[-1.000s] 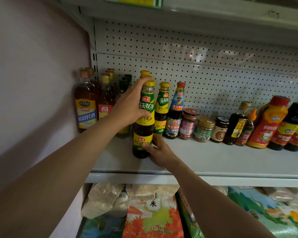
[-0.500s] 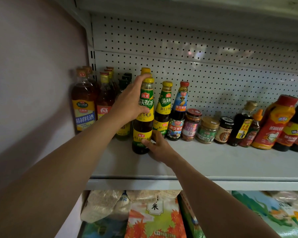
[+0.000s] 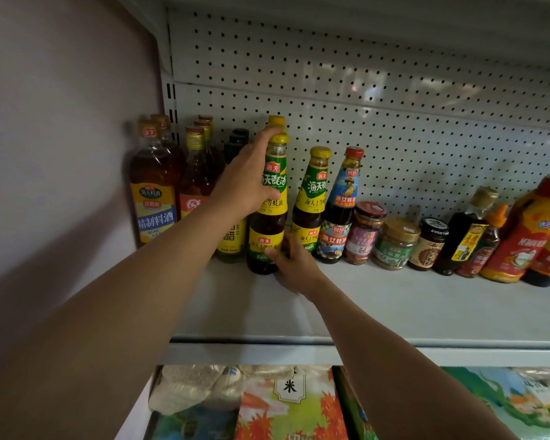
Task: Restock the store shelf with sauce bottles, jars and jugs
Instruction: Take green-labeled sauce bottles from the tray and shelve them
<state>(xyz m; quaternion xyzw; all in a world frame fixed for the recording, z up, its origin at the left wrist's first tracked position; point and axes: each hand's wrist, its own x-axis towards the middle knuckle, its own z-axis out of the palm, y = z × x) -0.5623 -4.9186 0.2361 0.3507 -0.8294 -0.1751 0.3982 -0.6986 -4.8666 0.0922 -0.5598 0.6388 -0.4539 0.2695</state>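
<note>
A tall oyster sauce bottle (image 3: 269, 230) with a yellow cap and green-yellow label stands upright on the white shelf (image 3: 394, 315), in front of a matching bottle. My left hand (image 3: 245, 182) grips its neck and upper label from the left. My right hand (image 3: 291, 262) holds its base, thumb on the lower label and fingers behind. To its right stand a shorter oyster sauce bottle (image 3: 311, 201) and a red-capped, blue-labelled one (image 3: 340, 211).
Cooking wine bottles (image 3: 154, 185) and vinegar bottles fill the shelf's left end by the wall. Jars (image 3: 394, 242) and red-capped sauce bottles (image 3: 527, 236) line the back right. The shelf front is bare. Bagged goods (image 3: 286, 404) lie on the shelf below.
The bottle has been pushed slightly further back into the row, with both hands staying on it. The view has tilted a little.
</note>
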